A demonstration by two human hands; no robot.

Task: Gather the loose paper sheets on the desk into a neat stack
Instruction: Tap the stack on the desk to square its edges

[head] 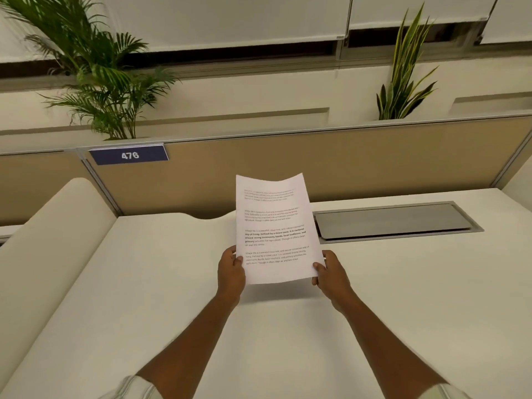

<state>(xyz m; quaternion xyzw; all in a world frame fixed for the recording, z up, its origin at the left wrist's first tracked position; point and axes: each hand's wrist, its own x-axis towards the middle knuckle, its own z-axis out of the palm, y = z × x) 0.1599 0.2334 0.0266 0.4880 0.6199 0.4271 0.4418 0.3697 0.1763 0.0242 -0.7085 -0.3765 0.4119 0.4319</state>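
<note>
White printed paper sheets [275,223] are held up above the white desk [161,283], roughly upright and tilted slightly right, with the top edge curling. My left hand [230,272] grips the lower left edge, thumb on the front. My right hand [331,273] grips the lower right corner. How many sheets are in the bundle cannot be told; the edges look aligned. No other loose sheets lie on the visible desk.
A grey metal cable flap [394,221] is set into the desk at the back right. A tan partition [359,165] with a blue "476" label [129,154] runs behind. A rounded white divider [51,226] stands left. Plants [95,70] rise beyond the partition.
</note>
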